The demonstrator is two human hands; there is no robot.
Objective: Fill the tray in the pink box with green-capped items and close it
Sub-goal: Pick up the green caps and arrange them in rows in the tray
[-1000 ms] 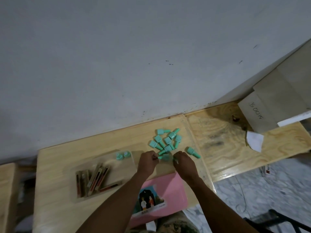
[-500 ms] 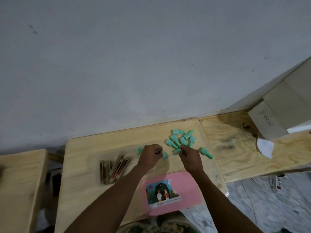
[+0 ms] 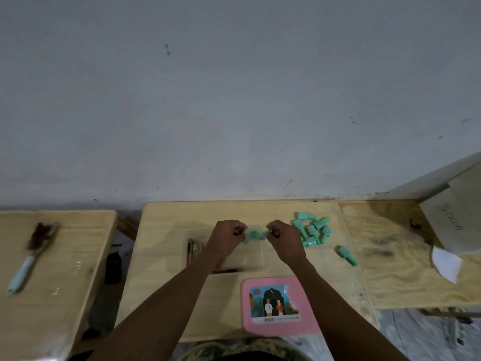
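A pink box [image 3: 276,306] with a picture label lies shut at the table's near edge. Beyond it sits a clear tray [image 3: 256,256] with several brown sticks [image 3: 193,250] at its left end. My left hand [image 3: 227,239] and my right hand [image 3: 285,239] hover over the tray's far edge with curled fingers. Each pinches a small green-capped item [image 3: 253,234]; the two items meet between the hands and look blurred. A pile of green-capped items [image 3: 312,230] lies to the right of my right hand. One more green-capped item [image 3: 346,255] lies apart, further right.
A second wooden table on the left holds a brush [image 3: 28,256] with a pale handle. At the far right stand a cardboard box [image 3: 458,217] and a white paper scrap [image 3: 445,264]. A grey wall rises behind the tables.
Both hands have moved left, away from the green pile to the tray's far edge, each carrying a green item. My view has swung so the tables look level.
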